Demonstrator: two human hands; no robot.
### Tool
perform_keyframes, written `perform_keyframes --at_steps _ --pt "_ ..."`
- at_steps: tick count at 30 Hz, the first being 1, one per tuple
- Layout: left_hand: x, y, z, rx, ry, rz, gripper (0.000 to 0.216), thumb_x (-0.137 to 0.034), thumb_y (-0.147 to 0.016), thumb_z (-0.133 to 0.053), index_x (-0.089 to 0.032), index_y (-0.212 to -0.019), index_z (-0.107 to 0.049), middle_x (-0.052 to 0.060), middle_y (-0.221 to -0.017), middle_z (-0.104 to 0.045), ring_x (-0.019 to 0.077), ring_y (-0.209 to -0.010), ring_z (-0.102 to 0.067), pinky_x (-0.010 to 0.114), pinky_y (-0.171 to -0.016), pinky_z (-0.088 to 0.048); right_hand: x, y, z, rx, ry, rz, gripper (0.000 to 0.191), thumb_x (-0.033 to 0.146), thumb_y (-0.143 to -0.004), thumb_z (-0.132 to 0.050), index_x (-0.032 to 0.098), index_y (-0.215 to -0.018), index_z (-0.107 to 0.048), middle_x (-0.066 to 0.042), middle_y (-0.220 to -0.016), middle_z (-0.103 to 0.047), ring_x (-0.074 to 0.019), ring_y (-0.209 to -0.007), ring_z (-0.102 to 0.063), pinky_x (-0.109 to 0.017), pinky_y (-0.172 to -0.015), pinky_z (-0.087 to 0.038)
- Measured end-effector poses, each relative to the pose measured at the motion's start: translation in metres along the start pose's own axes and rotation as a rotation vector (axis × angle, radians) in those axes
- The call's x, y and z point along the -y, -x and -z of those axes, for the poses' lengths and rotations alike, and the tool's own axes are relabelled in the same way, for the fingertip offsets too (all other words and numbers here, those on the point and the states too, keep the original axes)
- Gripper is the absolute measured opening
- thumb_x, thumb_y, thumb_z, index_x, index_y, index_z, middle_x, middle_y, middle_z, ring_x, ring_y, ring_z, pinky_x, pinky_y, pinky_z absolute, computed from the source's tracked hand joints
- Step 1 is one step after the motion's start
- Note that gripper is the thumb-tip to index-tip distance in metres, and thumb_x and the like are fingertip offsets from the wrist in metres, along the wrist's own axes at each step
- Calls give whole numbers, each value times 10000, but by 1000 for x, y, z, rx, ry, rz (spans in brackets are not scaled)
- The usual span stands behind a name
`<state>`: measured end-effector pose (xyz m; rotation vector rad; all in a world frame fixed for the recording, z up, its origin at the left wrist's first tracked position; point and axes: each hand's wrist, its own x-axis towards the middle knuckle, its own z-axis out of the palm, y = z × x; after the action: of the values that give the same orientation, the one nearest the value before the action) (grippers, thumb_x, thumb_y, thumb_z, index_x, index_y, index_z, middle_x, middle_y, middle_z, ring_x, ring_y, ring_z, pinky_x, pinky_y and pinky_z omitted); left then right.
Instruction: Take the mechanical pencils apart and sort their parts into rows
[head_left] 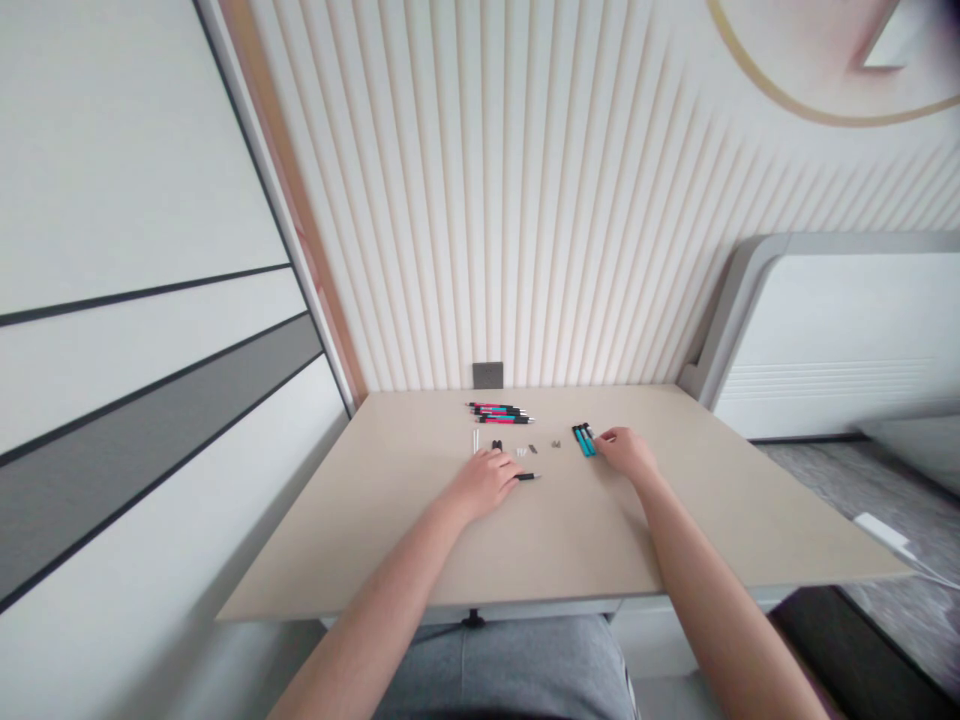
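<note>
My left hand rests low over the desk, its fingers closed around a black pen front section whose silver tip points right. My right hand has its fingers pinched at the right side of a small row of blue pen barrels with black ends; its fingertips partly cover the nearest barrel. Just beyond my left hand are small black pen parts and thin white refills. Small white pieces, dark clips and tiny metallic parts lie between the hands.
Several red, blue and black pens lie in a pile toward the back of the beige desk. A dark wall socket sits behind them on the ribbed wall. A white cabinet stands left, a bed right.
</note>
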<state>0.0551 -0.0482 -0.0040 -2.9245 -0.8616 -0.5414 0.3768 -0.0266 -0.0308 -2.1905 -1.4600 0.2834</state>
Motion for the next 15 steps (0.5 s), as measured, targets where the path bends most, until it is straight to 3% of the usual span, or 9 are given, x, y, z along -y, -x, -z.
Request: perform_keyframes --at_steps 11,15 --pt "2 2 3 -15 -3 45 193 -329 -927 -542 -225 -962 -700 40 -848 -634 190 -869 -573 341 -835 -422 0 0 -1 28 -47 60 209 398 -711 -614 237 -767 -735 -80 -747 -715 -230 -706 -652 -290 -588 -438" --pt "3 3 6 -14 13 70 173 -325 -906 -572 -221 -950 -703 38 -850 -633 190 -870 -574 346 -833 -426 12 5 9 -76 -113 77 254 392 -775 -549 226 -866 -720 -68 -798 -714 -215 -711 -637 -289 -598 -428"
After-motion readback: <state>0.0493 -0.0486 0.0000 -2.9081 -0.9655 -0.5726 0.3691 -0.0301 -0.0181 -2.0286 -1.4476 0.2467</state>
